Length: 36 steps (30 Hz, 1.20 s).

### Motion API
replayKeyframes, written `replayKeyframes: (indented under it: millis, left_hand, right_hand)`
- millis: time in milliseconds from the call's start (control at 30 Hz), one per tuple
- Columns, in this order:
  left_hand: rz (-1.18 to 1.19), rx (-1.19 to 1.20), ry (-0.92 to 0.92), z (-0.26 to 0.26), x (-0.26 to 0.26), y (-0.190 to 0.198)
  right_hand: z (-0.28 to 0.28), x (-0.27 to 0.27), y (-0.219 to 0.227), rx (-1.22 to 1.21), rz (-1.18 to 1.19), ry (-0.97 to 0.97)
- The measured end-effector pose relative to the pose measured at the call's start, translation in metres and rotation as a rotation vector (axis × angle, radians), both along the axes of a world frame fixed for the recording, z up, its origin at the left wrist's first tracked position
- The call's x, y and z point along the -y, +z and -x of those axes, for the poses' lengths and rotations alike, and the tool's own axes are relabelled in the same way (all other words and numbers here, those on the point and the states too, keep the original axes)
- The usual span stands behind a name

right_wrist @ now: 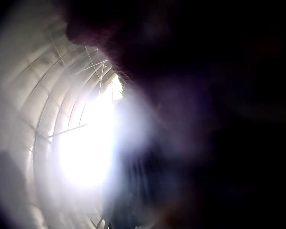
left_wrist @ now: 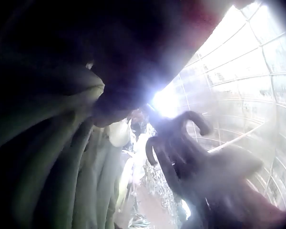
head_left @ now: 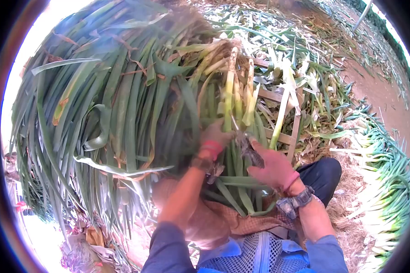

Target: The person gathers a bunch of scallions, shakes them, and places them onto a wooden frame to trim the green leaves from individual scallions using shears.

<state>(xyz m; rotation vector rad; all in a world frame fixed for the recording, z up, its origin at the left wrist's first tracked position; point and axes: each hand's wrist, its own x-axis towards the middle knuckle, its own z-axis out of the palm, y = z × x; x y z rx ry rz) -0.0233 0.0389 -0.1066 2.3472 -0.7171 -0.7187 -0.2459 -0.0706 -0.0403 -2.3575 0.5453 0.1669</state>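
Observation:
In the head view my gloved left hand [head_left: 216, 135] grips green onion stalks [head_left: 230, 88] whose yellowish, peeling ends point away from me. Their long green leaves hang down toward my lap. Close by on the right, my gloved right hand [head_left: 272, 167] holds a dark-handled tool [head_left: 253, 152] with a thin metal tip near the stalks; I cannot tell its kind. In the left wrist view several green stalks [left_wrist: 93, 176] run below the dark shape of the left hand, and the right hand [left_wrist: 190, 157] shows as a blurred outline. The right wrist view is mostly dark and glare.
A large heap of green onions [head_left: 118, 100] fills the left. Slats of a wooden frame [head_left: 271, 94] stand ahead among stripped leaves [head_left: 319, 111]. A row of cleaned green onions [head_left: 387, 182] lies on the right, beside dry roots [head_left: 348, 191]. My bent knee [head_left: 328, 175] is near the right hand.

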Motion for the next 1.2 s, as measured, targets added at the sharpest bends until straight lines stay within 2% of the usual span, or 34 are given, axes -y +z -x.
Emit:
replayKeyframes:
  millis: [100, 200, 400, 467, 600, 667, 733, 800, 833, 933, 1000, 1133, 1167, 1200]
  left_hand:
    - [-0.036, -0.069, -0.023, 0.0, 0.003, 0.009]
    - [-0.006, -0.004, 0.011, 0.004, 0.001, 0.0]
    - [-0.019, -0.055, 0.0, 0.005, 0.003, 0.003]
    - [-0.022, -0.06, -0.005, 0.004, 0.004, -0.002]
    - [-0.012, -0.026, -0.014, 0.007, 0.007, -0.005]
    - [0.008, -0.057, -0.024, 0.006, 0.008, -0.007]
    - [0.029, -0.088, -0.042, 0.009, 0.008, -0.007]
    - [0.096, -0.059, -0.036, 0.012, 0.007, -0.006]
    - [0.101, -0.059, -0.037, 0.013, 0.007, -0.005]
    - [0.106, 0.014, -0.048, 0.018, 0.008, -0.005]
    - [-0.007, -0.048, -0.128, 0.024, 0.008, -0.004]
    - [0.067, -0.139, -0.168, 0.058, 0.006, -0.004]
    - [0.093, -0.145, -0.216, 0.072, 0.007, -0.014]
    - [0.119, -0.151, -0.263, 0.087, 0.008, -0.023]
  right_hand:
    - [-0.032, 0.023, -0.004, 0.014, 0.05, -0.04]
    - [-0.066, 0.042, 0.002, 0.009, 0.092, -0.069]
    - [-0.132, 0.088, -0.007, -0.062, 0.121, -0.118]
    - [-0.149, 0.102, -0.02, 0.099, 0.175, -0.174]
    - [-0.171, 0.12, -0.013, 0.044, 0.148, -0.237]
    - [-0.171, 0.12, -0.011, -0.007, 0.154, -0.21]
    - [-0.16, 0.122, -0.021, -0.059, 0.162, -0.191]
    - [-0.135, 0.125, -0.055, 0.341, 0.272, -0.132]
    - [-0.122, 0.111, -0.019, 0.024, 0.082, -0.188]
    - [-0.07, 0.081, 0.014, -0.092, -0.045, -0.178]
    - [-0.028, 0.064, 0.022, -0.049, -0.037, -0.11]
    - [0.058, 0.045, 0.005, 0.122, -0.001, 0.048]
    - [0.064, 0.041, 0.028, -0.045, -0.086, -0.042]
    - [0.073, 0.043, 0.027, -0.041, -0.086, -0.044]
